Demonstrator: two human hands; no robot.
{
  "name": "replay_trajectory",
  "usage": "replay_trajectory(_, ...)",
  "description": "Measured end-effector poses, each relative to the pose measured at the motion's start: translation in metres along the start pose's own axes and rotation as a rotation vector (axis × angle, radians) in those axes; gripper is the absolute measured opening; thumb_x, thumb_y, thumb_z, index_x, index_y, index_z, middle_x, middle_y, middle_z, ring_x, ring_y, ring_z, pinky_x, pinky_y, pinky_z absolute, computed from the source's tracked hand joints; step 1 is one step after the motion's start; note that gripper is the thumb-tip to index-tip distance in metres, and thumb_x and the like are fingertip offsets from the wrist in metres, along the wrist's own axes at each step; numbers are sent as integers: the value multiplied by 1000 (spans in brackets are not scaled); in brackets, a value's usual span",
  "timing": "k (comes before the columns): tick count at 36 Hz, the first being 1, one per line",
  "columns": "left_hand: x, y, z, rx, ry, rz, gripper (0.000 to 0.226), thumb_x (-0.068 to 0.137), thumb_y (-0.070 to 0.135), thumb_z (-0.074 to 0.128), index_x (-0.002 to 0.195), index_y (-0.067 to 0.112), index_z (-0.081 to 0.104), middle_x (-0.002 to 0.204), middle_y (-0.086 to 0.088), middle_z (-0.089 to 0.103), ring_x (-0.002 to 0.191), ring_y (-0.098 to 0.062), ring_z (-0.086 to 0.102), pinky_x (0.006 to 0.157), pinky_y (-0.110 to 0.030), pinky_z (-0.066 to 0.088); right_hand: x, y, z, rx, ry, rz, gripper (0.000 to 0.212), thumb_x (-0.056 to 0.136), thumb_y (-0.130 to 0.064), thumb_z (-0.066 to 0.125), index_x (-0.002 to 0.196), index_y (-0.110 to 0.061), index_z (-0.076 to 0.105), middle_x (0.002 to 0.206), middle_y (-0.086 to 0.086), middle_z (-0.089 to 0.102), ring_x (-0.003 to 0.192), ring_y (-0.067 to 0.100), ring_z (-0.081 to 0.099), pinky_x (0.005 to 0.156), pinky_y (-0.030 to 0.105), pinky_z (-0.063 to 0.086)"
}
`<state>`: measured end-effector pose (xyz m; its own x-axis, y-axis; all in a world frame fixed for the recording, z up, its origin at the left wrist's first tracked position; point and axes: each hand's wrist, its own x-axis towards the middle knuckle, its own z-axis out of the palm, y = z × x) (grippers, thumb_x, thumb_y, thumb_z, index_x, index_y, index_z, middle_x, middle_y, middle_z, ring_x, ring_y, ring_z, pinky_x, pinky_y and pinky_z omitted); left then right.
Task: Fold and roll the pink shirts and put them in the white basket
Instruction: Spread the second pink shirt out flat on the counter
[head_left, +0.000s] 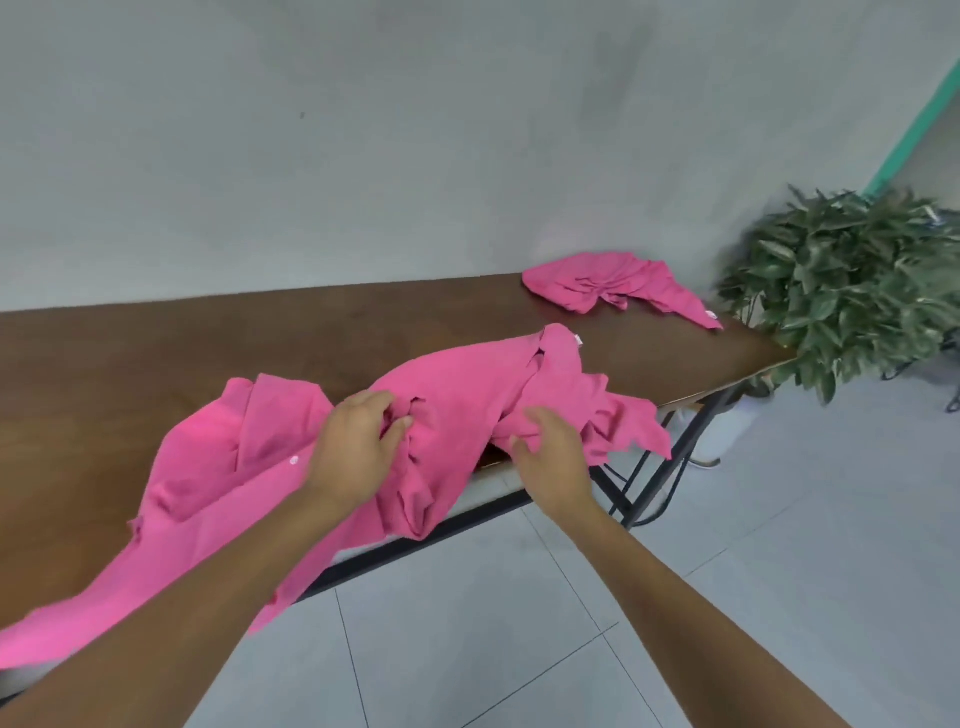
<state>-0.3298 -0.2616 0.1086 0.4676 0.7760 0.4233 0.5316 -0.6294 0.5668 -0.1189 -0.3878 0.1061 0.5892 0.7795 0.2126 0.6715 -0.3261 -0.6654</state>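
Your left hand (353, 447) bunches soft pink cloth at the middle of the near shirt (457, 395), fingers curled into its folds. Your right hand (550, 457) pinches the same shirt's hem at the tabletop's (156, 353) near edge, centre frame. The shirt lies crumpled and creased across the smooth dark-brown wood, one end drooping off toward the lower left. A second shirt (613, 286) sits rumpled at the far right corner, beside a leafy plant (852, 280). The floor (519, 649) is pale glossy tile.
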Motion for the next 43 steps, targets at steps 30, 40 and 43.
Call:
replay_trajectory(30, 122, -67, 75, 128, 9, -488, 28, 100, 14, 57, 76, 0, 61, 82, -25, 64, 83, -45, 60, 74, -46, 42, 252, 146, -123, -202, 292, 225, 25, 87, 2, 47, 111, -2, 52, 105, 26, 64, 101, 45, 60, 86, 49, 46)
replay_trajectory(40, 120, -32, 125, -5, -49, -526, 25, 101, 20, 58, 110, -3, 64, 107, -20, 64, 104, -41, 60, 88, -48, 47, 328, 120, -156, -5, 452, 337, 28, 94, -2, 47, 121, 3, 52, 119, 23, 62, 113, 38, 58, 87, 42, 43)
replay_trajectory(43, 123, -28, 147, -11, -15, -473, 25, 102, 20, 57, 105, -2, 67, 102, -19, 67, 98, -39, 62, 92, -50, 45, 362, 121, -154, 71, 460, 336, 30, 96, -6, 48, 124, 1, 57, 117, 20, 65, 111, 35, 61, 83, 35, 43)
